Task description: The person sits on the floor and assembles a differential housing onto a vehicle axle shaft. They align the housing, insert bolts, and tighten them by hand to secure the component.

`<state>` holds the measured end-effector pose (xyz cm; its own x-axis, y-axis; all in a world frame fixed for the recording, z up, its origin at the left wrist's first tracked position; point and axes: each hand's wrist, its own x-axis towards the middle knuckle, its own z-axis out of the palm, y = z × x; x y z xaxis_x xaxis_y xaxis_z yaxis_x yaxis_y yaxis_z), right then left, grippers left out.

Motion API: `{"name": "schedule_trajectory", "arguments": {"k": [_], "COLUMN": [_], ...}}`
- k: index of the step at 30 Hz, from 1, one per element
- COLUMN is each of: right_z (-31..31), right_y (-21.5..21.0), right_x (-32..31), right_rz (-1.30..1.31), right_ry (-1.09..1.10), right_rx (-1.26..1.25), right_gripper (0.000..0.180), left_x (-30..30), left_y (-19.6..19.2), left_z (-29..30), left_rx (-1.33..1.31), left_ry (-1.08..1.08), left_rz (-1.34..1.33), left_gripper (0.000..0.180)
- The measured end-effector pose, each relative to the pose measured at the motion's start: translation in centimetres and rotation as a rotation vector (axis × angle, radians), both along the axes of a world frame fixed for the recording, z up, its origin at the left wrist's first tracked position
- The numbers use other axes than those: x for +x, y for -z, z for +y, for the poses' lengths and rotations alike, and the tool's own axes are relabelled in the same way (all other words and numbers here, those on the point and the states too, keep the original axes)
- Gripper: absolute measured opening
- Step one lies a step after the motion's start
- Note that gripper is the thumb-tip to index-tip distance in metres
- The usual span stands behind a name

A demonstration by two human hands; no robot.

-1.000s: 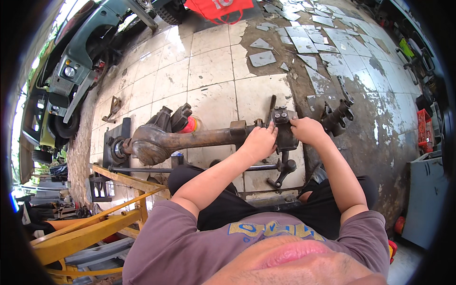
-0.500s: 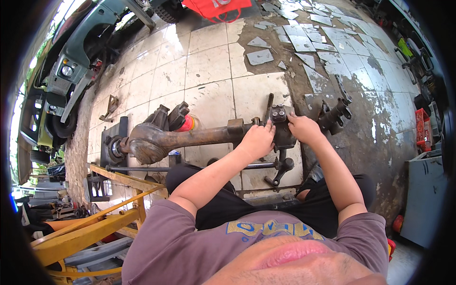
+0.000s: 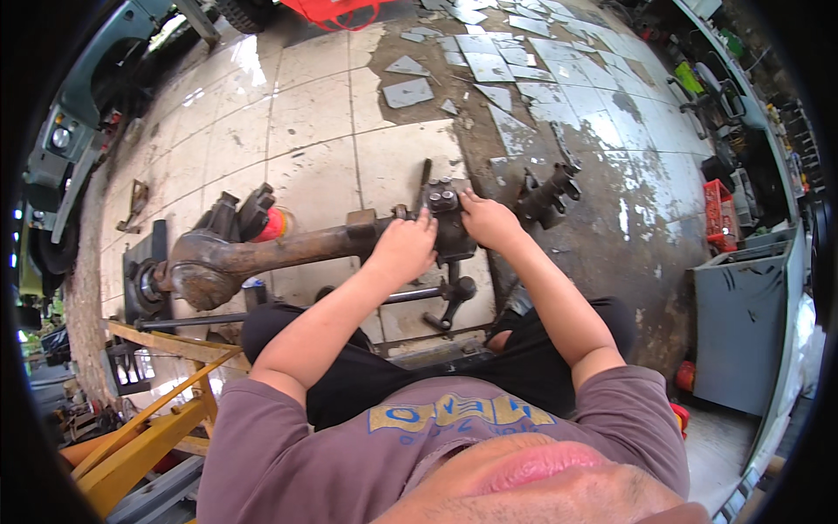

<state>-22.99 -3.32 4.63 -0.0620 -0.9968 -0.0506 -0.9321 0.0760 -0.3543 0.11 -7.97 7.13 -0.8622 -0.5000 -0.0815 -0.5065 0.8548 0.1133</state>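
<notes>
A rusty brown vehicle axle housing (image 3: 288,253) lies across the tiles in front of me, its round differential bulge (image 3: 202,269) at the left. At its right end sits a dark steering knuckle (image 3: 456,236), topped by a block with several shiny bolt heads (image 3: 442,196). My left hand (image 3: 406,249) grips the knuckle's left side, one finger reaching up beside the bolts. From the right, my right hand (image 3: 491,220) has its fingers closed on the block's edge. The undersides of both hands' grips are hidden. A dark steering arm (image 3: 454,301) hangs below the knuckle.
Another dark metal part (image 3: 548,196) lies right of the knuckle. Broken tiles (image 3: 489,65) are strewn farther back. A red container (image 3: 278,224) stands behind the axle. Yellow frame bars (image 3: 144,454) rise at the lower left, and a grey cabinet (image 3: 742,327) stands at the right.
The view has swung to the right, so the scene sits farther left in the picture. Both hands stay at the knuckle, with little visible change in their grip.
</notes>
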Motion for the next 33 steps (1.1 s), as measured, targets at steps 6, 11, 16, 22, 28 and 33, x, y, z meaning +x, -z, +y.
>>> {"name": "schedule_trajectory", "arguments": {"k": [6, 11, 16, 22, 28, 33], "right_z": [0.2, 0.2, -1.0, -0.8, -0.9, -0.3], "right_y": [-1.1, -0.6, -3.6, -3.0, -1.9, 0.7], "right_x": [-0.3, -0.3, 0.2, 0.3, -0.2, -0.3], "right_rz": [0.044, 0.021, 0.072, 0.114, -0.006, -0.034], "right_ry": [-0.025, -0.013, -0.079, -0.04, -0.037, 0.031], "right_rx": [0.158, 0.135, 0.357, 0.313, 0.214, 0.016], "right_gripper": [0.045, 0.047, 0.048, 0.047, 0.048, 0.046], "left_x": [0.1, 0.2, 0.7, 0.7, 0.8, 0.1], "left_y": [0.9, 1.5, 1.6, 1.6, 2.0, 0.8], "left_z": [0.0, -0.2, -0.2, -0.3, -0.2, 0.0], "left_rx": [-0.024, -0.052, -0.054, -0.051, -0.055, -0.017], "left_ry": [0.015, 0.037, 0.022, 0.024, 0.019, 0.016], "left_rz": [-0.005, 0.002, -0.023, -0.016, -0.009, -0.026], "left_gripper": [0.068, 0.068, 0.067, 0.067, 0.068, 0.07]}}
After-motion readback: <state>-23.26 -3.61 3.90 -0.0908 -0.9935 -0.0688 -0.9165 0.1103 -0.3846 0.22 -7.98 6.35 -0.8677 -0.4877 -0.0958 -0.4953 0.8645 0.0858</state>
